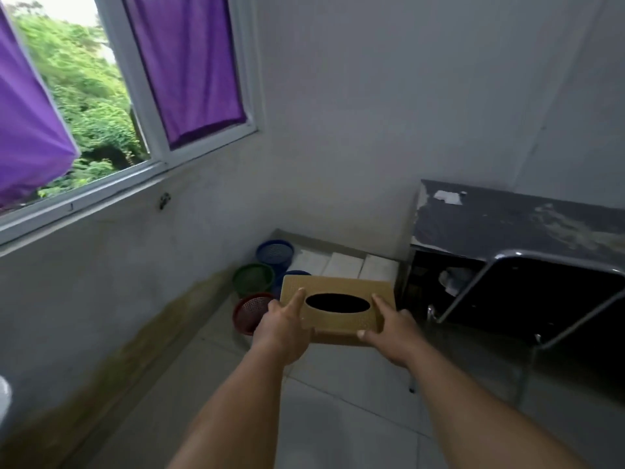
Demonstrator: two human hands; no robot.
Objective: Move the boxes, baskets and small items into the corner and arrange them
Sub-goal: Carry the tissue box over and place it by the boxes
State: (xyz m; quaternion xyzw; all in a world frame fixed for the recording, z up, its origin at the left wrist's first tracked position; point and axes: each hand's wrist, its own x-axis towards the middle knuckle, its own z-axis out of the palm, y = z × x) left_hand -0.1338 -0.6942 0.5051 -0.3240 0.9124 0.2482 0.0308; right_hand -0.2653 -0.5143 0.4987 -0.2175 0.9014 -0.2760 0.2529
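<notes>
Above the floor corner under the window, the left hand (284, 328) and right hand (389, 328) clamp the tan tissue box (338, 308) by its short ends. Lowered carelessly, it could knock the red basket (250, 313) or green basket (253, 277) out of line.

Tan woven tissue box (351, 292); blue basket (274, 252), green basket (253, 277), red basket (250, 311); purple curtain (189, 66).
</notes>
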